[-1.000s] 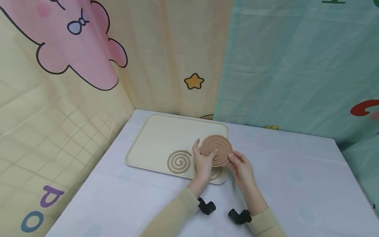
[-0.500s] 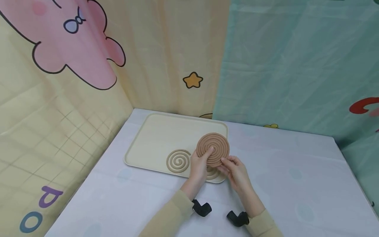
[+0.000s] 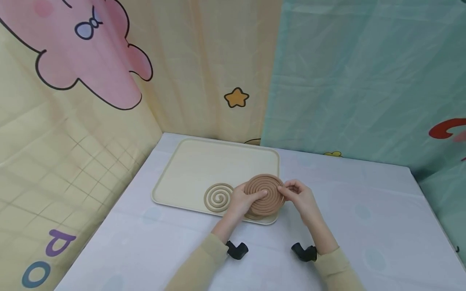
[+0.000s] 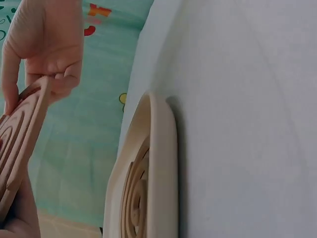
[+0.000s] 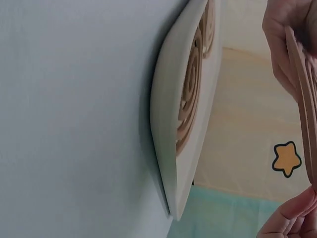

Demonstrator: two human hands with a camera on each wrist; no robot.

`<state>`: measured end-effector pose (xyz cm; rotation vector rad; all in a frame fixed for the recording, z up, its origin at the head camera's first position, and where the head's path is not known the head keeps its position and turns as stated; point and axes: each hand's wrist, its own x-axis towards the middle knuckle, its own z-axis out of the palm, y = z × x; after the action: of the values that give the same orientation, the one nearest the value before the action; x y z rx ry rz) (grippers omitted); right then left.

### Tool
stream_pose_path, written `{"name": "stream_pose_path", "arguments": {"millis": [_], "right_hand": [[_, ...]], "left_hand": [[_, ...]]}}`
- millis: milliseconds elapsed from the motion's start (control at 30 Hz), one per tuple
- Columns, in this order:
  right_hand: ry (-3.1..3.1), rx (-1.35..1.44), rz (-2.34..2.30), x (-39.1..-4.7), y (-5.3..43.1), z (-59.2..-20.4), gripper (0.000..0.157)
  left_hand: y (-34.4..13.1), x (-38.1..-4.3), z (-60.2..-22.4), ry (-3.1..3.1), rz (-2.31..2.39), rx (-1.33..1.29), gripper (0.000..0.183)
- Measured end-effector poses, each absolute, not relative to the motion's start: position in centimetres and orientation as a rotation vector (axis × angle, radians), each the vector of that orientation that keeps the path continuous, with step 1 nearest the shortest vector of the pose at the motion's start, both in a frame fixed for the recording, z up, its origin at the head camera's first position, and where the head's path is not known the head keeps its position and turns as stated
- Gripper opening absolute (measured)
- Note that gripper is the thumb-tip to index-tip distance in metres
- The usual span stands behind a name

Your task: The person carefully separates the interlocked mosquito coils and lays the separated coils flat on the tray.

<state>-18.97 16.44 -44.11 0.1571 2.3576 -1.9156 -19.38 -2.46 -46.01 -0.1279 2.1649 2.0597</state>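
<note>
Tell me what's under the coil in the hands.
Beneath the held coil, another coil lies on the tray. The head view shows only its near edge; the rest is covered.

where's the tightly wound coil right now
In the head view, the tightly wound coil is just right of centre, held off the tray by the left hand and right hand, with an open spiral on the tray to its left.
</note>
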Motion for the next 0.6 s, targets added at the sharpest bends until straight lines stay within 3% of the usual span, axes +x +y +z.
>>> {"name": "stream_pose_path", "arguments": {"millis": [267,467,600], "right_hand": [[2.424,0.039,-1.841,-19.2,16.4,-43.9,0.027],[2.214,0.222,-2.069,-18.8,14.4,-44.8,0.021],[2.135,0.318,-2.180,-18.0,12.6,-45.2,0.021]], "left_hand": [[-4.0,-19.7,-45.1,2.245,1.913,-0.066,0.054],[-4.0,-19.8,-45.3,1.940,2.277,-0.256,0.052],[-3.4,-19.5,-45.8,1.772,2.506,-0.390,0.059]]}}
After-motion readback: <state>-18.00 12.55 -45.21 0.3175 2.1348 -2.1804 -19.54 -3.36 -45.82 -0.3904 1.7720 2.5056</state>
